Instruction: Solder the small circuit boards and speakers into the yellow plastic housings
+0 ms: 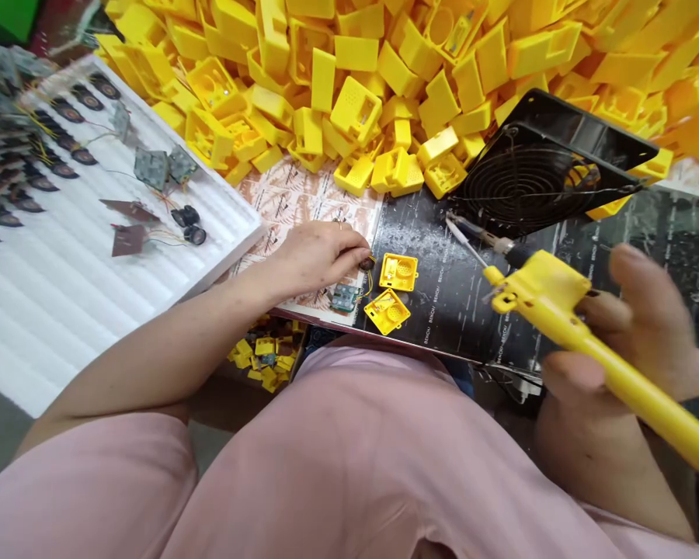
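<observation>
Speaker (366, 264) Trailing Wires (371, 285) to Circuit Board (346, 298)

The round, dark speaker is being pinched; the board is lying nearby. Two yellow case halves (399, 272), one askew, are resting open-side up, just right. The yellow soldering gun (553, 289) is slanting, pointing forward-left.

White ribbed foam tray (93, 295) left, boxy yellow plastic cases (355, 109) far, square black fan (518, 186) right — square yellow plastic shells (389, 312) near centre.

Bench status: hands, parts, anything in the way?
Left hand pinching small speaker, wires toward circuit board. Right hand, blurred, gripping yellow soldering gun. Two yellow cases between hands. Fan close behind gun's tip.
</observation>
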Demonstrator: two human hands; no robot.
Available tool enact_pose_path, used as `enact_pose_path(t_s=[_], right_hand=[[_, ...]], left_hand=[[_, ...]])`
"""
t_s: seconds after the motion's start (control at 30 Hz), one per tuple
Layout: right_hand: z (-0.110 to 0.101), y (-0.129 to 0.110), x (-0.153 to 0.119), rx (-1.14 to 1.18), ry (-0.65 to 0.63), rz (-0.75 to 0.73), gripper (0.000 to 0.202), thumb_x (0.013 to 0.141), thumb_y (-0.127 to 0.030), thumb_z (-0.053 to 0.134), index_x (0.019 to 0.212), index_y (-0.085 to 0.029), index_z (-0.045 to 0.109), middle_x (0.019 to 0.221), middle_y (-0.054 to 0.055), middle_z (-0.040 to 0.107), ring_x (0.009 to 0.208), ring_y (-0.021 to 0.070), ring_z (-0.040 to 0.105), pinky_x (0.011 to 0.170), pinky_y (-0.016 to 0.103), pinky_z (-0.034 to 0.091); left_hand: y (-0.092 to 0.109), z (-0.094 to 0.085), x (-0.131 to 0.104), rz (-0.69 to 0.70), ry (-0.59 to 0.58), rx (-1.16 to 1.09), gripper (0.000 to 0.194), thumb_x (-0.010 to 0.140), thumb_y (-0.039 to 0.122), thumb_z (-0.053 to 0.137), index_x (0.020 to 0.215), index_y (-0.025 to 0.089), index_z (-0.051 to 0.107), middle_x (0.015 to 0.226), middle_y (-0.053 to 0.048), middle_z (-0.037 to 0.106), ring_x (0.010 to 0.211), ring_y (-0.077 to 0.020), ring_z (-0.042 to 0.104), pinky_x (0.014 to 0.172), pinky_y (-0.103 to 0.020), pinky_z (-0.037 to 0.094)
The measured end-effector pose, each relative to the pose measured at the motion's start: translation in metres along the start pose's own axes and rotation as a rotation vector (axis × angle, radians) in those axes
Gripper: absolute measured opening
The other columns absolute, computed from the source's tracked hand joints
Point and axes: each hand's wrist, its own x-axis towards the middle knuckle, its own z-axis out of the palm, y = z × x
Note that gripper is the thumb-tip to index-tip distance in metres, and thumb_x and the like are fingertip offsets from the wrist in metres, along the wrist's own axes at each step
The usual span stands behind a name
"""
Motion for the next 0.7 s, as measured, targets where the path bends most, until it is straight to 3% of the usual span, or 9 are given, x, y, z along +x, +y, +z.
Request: enact_pose_path(t_s=[0.07, 0.13, 0.2, 0.3, 0.37, 0.43, 0.5, 0.7], right_hand=[[0.003, 0.014, -0.003, 0.010, 0.291, 0.019, 0.047, 0.093, -0.061, 0.071, 0.126, -0.029, 0.078, 0.103, 0.004, 0.077, 0.070, 0.0164, 0.068, 0.053, 0.030, 0.051], [0.011, 0.031, -0.002, 0.146, 0.506, 0.026, 0.043, 0.098, -0.062, 0.061, 0.098, -0.025, 0.083, 0.078, 0.001, 0.070, 0.063, 0.0143, 0.063, 0.052, 0.028, 0.048], [0.018, 0.042, -0.001, 0.286, 0.483, 0.156, 0.066, 0.103, -0.070, 0.040, 0.083, -0.021, 0.081, 0.064, 0.002, 0.063, 0.055, 0.0134, 0.059, 0.048, 0.027, 0.044], [0.020, 0.042, -0.003, 0.272, 0.400, 0.257, 0.042, 0.097, -0.058, 0.062, 0.088, -0.022, 0.081, 0.075, 0.002, 0.072, 0.060, 0.0138, 0.062, 0.053, 0.028, 0.047], [0.017, 0.034, -0.007, 0.216, 0.253, 0.200, 0.024, 0.092, -0.045, 0.073, 0.101, -0.025, 0.082, 0.088, 0.002, 0.078, 0.065, 0.0154, 0.067, 0.055, 0.029, 0.049], [0.013, 0.027, -0.010, 0.162, 0.104, 0.102, 0.028, 0.090, -0.040, 0.075, 0.116, -0.029, 0.079, 0.099, 0.002, 0.081, 0.066, 0.0166, 0.069, 0.053, 0.030, 0.052], [0.011, 0.023, -0.011, 0.124, 0.033, 0.000, 0.040, 0.087, -0.037, 0.080, 0.127, -0.032, 0.074, 0.103, 0.002, 0.081, 0.065, 0.0172, 0.071, 0.051, 0.031, 0.055], [0.014, 0.021, -0.008, 0.059, -0.129, -0.127, 0.040, 0.086, -0.024, 0.081, 0.124, -0.033, 0.070, 0.093, 0.002, 0.081, 0.069, 0.0213, 0.075, 0.053, 0.034, 0.062]], left_hand=[[0.000, 0.006, 0.002, 0.034, 0.030, 0.021, 0.036, 0.100, 0.031, 0.048, 0.105, 0.017, 0.081, 0.104, -0.010, 0.078, 0.096, -0.0230, 0.072, 0.086, -0.033, 0.054], [0.000, 0.010, 0.003, 0.063, 0.068, -0.025, 0.035, 0.100, 0.030, 0.049, 0.110, 0.018, 0.081, 0.104, -0.009, 0.078, 0.095, -0.0224, 0.072, 0.087, -0.033, 0.055], [0.002, 0.012, 0.004, 0.077, 0.091, -0.101, 0.032, 0.099, 0.028, 0.052, 0.114, 0.020, 0.079, 0.098, -0.006, 0.079, 0.092, -0.0206, 0.072, 0.088, -0.033, 0.055], [0.004, 0.011, 0.005, 0.049, 0.085, -0.182, 0.023, 0.094, 0.027, 0.059, 0.102, 0.018, 0.078, 0.089, -0.004, 0.078, 0.084, -0.0184, 0.072, 0.085, -0.030, 0.054], [0.006, 0.008, 0.006, 0.035, 0.074, -0.201, 0.018, 0.090, 0.025, 0.060, 0.091, 0.017, 0.077, 0.088, -0.005, 0.078, 0.083, -0.0176, 0.071, 0.082, -0.029, 0.054], [0.008, 0.006, 0.007, 0.034, 0.070, -0.226, 0.018, 0.088, 0.025, 0.060, 0.087, 0.016, 0.076, 0.088, -0.005, 0.077, 0.081, -0.0167, 0.071, 0.080, -0.028, 0.054], [0.010, 0.006, 0.008, 0.024, 0.062, -0.260, 0.019, 0.087, 0.025, 0.059, 0.088, 0.017, 0.076, 0.083, -0.003, 0.077, 0.076, -0.0152, 0.070, 0.078, -0.026, 0.054], [0.017, 0.009, 0.013, 0.009, 0.041, -0.147, 0.019, 0.084, 0.025, 0.059, 0.085, 0.018, 0.076, 0.072, -0.001, 0.074, 0.066, -0.0143, 0.066, 0.067, -0.025, 0.049]])
